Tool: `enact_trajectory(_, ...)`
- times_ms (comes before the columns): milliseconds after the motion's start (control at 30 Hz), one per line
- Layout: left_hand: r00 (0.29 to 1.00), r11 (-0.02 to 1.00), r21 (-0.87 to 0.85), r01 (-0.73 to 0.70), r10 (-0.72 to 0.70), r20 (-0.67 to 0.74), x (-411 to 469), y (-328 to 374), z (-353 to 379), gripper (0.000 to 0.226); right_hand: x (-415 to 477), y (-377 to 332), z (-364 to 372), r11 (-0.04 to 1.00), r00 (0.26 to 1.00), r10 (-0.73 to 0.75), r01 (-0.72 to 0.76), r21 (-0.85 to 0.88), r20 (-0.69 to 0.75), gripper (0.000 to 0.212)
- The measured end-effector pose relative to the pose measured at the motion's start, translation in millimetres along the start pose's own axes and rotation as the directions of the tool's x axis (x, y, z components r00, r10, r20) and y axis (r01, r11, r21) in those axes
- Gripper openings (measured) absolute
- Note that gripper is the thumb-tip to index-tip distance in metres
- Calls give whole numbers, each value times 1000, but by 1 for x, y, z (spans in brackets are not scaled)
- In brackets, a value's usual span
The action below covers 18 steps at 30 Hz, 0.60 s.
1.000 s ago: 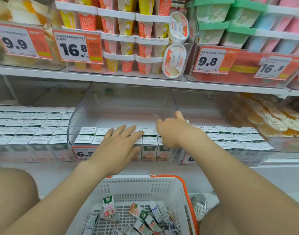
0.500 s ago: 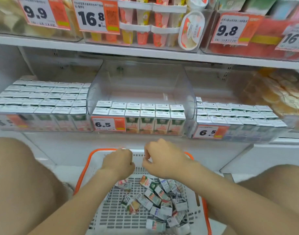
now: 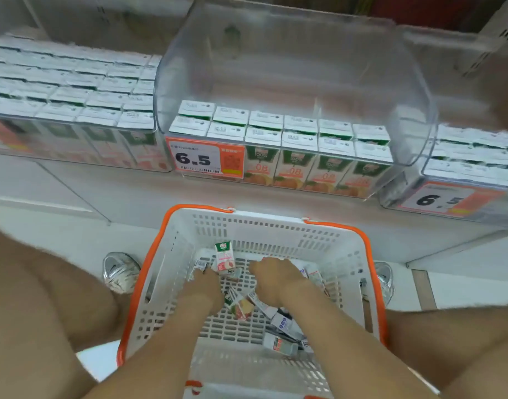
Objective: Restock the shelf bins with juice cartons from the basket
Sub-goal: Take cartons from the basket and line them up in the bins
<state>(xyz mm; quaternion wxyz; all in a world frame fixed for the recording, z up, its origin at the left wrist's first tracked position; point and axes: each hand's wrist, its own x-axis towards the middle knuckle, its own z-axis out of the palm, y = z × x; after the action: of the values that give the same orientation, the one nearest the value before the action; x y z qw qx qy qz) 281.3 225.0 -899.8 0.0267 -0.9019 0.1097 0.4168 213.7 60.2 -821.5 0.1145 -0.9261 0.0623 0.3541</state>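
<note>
Legs (image 3: pixel 45 298) flank the basket (image 3: pixel 275 226) on both sides, so my room is the narrow lane straight ahead. Its walls are white slotted plastic under an orange rim. Both hands reach inside it. My left hand (image 3: pixel 206 286) sits at the foot of one upright carton (image 3: pixel 224 256), green-topped with a pink fruit print. My right hand (image 3: pixel 275 279) lies on the loose cartons (image 3: pixel 284 323) scattered flat over the grid floor. Neither hand shows its grip, so I cannot tell whether either holds anything. Beyond the rim, the middle bin (image 3: pixel 275 67) is clear, round-cornered plastic. Two rows of shelved cartons (image 3: pixel 284 133) fill its front edge beside a 6.5 tag (image 3: pixel 203 158), with open floor behind them. The left bin (image 3: pixel 74 87) looks packed full.
</note>
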Motion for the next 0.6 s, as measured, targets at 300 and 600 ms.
enact_trajectory(300, 976, 985, -142, 102, -127, -178, 43, -10, 44, 72, 69, -45, 39, 993, 992, -114, 114, -2, -45, 96)
enact_trajectory(600, 948, 974, -218, 61, -125, -292, 49, -11, 53, 64, 95, -28, 70, 943, 995, -13, 44, 331, -96, 68)
